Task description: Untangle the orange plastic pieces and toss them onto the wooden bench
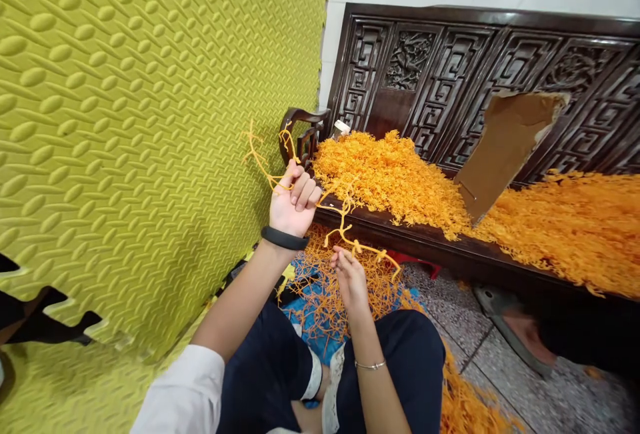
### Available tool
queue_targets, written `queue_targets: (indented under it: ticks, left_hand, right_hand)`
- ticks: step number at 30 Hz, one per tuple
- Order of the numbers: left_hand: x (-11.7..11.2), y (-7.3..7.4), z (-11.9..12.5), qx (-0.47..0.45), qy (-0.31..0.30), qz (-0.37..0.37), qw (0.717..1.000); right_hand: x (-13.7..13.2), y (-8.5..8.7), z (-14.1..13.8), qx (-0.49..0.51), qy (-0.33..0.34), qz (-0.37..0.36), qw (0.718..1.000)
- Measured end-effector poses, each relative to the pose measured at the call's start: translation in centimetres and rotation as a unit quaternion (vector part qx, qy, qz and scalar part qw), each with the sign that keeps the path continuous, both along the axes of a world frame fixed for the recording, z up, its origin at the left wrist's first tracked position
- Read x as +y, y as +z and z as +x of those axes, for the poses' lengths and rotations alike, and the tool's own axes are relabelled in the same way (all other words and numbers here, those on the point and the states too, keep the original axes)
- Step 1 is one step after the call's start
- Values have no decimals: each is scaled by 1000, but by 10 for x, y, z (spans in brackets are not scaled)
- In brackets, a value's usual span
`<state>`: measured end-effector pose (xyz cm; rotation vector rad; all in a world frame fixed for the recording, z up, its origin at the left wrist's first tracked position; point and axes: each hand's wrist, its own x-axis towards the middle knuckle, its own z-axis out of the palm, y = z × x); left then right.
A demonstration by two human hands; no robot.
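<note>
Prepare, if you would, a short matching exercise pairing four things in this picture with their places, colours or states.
1. Left hand
2. Cardboard
3. Bracelet
4. Mat

A. On the right arm
B. Yellow-green
C. Closed around a strand
D. Between orange heaps

Pairs: 1-C, 2-D, 3-A, 4-B.

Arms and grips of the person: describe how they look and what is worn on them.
The left grip is ungloved, with a plain black band around the wrist and a white sleeve up the arm. The right grip is ungloved too; a thin silver-coloured bracelet circles that forearm.
</note>
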<state>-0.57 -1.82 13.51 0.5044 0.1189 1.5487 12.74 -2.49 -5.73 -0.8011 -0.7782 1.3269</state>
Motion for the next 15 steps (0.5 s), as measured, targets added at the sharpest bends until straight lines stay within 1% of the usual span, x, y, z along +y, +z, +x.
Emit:
queue_targets:
  ticks: [1,2,3,4,5,6,7,9,11,12,13,14,15]
  left_hand:
    - [1,-7,0,12,5,-4,1000]
    - [2,-18,1,36,14,-9,999]
    - [2,-32,2,80,30,-15,996]
    - [2,-50,4,135,51,-24,989]
    - [0,-71,5,228,84,-28,970]
    - [-4,-94,7,346,115,-25,931]
    - [-10,-119,9,386,113,-25,915]
    - [-27,-168,13,447,84,-20,890]
    - [-46,-210,14,518,40,-1,854]
    - [-53,-226,13,552,21,14,833]
    - [-58,-239,11,585,8,30,810]
    - [-59,-247,6,618,4,43,785]
    - [-56,-253,1,650,10,54,758]
  right_hand:
    - [-5,10,2,10,17,12,1000]
    - [-12,17,3,18,39,24,999]
    - [-18,21,4,23,66,35,997]
    - [-26,20,5,23,91,43,995]
    - [-34,16,5,17,111,42,993]
    - [-43,7,4,2,125,28,992]
    - [-54,-5,3,-15,132,4,991]
    - [-77,-38,-1,-39,140,-69,987]
    - [-101,-73,-6,-37,145,-136,979]
    - [-112,-87,-8,-38,137,-149,978]
    - [-121,-98,-9,-42,124,-152,980]
    - [-127,-106,-10,-53,103,-147,982]
    - [-130,-110,-9,-67,77,-136,985]
